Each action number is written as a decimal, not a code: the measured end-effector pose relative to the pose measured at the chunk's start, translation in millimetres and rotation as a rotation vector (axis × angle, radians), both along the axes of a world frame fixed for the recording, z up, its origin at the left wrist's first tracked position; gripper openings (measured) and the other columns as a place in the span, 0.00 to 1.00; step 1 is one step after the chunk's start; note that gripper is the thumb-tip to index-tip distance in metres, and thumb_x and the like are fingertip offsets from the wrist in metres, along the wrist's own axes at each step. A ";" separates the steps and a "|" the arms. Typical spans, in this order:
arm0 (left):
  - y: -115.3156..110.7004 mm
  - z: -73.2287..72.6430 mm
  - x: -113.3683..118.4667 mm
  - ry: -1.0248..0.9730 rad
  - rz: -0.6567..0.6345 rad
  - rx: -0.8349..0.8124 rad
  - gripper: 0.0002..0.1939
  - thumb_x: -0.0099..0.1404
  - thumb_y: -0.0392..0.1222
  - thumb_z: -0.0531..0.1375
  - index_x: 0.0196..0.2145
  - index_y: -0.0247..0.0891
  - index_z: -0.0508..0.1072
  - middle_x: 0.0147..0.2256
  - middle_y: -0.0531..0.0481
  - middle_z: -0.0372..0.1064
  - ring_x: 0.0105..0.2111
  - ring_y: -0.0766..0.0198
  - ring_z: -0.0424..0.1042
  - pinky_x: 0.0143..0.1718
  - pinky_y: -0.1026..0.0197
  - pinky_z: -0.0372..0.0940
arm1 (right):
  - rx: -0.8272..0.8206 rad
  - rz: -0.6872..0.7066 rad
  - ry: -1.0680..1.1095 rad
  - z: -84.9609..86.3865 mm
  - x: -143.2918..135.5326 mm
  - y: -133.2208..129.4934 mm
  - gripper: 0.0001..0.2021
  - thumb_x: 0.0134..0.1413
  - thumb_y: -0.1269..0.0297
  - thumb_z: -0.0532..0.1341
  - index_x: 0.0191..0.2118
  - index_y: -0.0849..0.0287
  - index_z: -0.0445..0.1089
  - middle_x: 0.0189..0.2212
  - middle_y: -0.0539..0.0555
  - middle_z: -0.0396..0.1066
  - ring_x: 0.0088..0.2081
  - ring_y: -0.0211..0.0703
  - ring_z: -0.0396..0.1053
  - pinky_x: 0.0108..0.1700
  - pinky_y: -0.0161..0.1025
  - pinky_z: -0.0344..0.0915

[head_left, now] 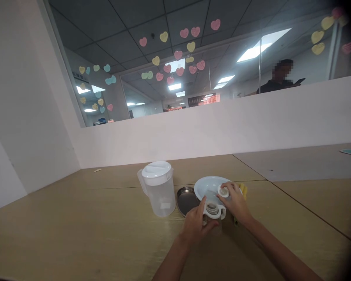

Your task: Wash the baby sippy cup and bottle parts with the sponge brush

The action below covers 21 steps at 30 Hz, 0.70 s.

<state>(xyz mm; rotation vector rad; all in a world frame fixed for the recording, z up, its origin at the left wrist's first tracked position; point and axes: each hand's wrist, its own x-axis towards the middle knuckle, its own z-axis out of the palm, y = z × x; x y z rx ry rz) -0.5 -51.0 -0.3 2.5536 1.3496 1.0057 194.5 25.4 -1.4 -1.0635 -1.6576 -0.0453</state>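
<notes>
My left hand [194,223] is closed around a clear bottle [212,209] with a white collar and a small white loop at its side; its threaded mouth is uncovered. Just above and to the right, my right hand [235,201] grips a round white cap [223,191], held apart from the bottle's mouth with its inner side showing. Behind both hands lies a pale bowl [203,182]. A round dark metal tray [187,200] sits left of the bottle, partly hidden by my left hand.
A clear pitcher with a white lid [160,191] stands left of the metal tray. Something yellow [243,190] shows behind my right hand. A low white wall [163,140] bounds the wooden table [90,230]; beyond its window, a person [277,78] holds a dark flat object.
</notes>
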 end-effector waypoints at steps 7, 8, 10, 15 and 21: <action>-2.7 4.6 -0.3 -0.013 -0.027 -0.005 0.41 0.61 0.57 0.56 0.63 0.38 0.44 0.48 0.41 0.69 0.46 0.54 0.69 0.47 0.53 0.65 | -0.094 0.008 -0.006 7.2 -0.8 -5.5 0.16 0.47 0.50 0.59 0.28 0.54 0.53 0.29 0.49 0.60 0.31 0.42 0.61 0.34 0.38 0.59; -2.7 4.8 -0.4 -0.013 -0.029 -0.004 0.41 0.61 0.57 0.56 0.63 0.37 0.44 0.48 0.41 0.69 0.46 0.54 0.69 0.47 0.53 0.65 | -0.121 0.025 -0.012 8.8 -1.0 -7.1 0.16 0.47 0.50 0.59 0.29 0.54 0.54 0.28 0.49 0.61 0.31 0.42 0.62 0.33 0.37 0.59; -2.3 4.3 -0.6 -0.013 -0.034 0.009 0.41 0.61 0.56 0.56 0.63 0.37 0.44 0.48 0.42 0.69 0.46 0.54 0.69 0.47 0.53 0.65 | -0.190 0.074 -0.034 11.9 -1.2 -10.5 0.15 0.49 0.49 0.58 0.31 0.55 0.57 0.27 0.49 0.64 0.30 0.41 0.63 0.32 0.37 0.59; -1.2 2.7 -2.0 0.021 -0.013 0.063 0.40 0.61 0.57 0.55 0.63 0.37 0.44 0.47 0.41 0.70 0.43 0.56 0.70 0.45 0.54 0.66 | -0.349 0.190 0.002 18.7 0.3 -15.7 0.16 0.50 0.47 0.56 0.35 0.55 0.65 0.29 0.51 0.71 0.32 0.45 0.68 0.35 0.39 0.62; -4.6 25.4 -2.1 0.021 0.006 0.256 0.40 0.59 0.57 0.57 0.61 0.34 0.50 0.50 0.38 0.67 0.49 0.51 0.67 0.49 0.48 0.62 | -0.336 0.327 0.513 27.0 6.1 -6.5 0.18 0.44 0.49 0.62 0.37 0.56 0.69 0.45 0.58 0.72 0.44 0.50 0.70 0.45 0.45 0.65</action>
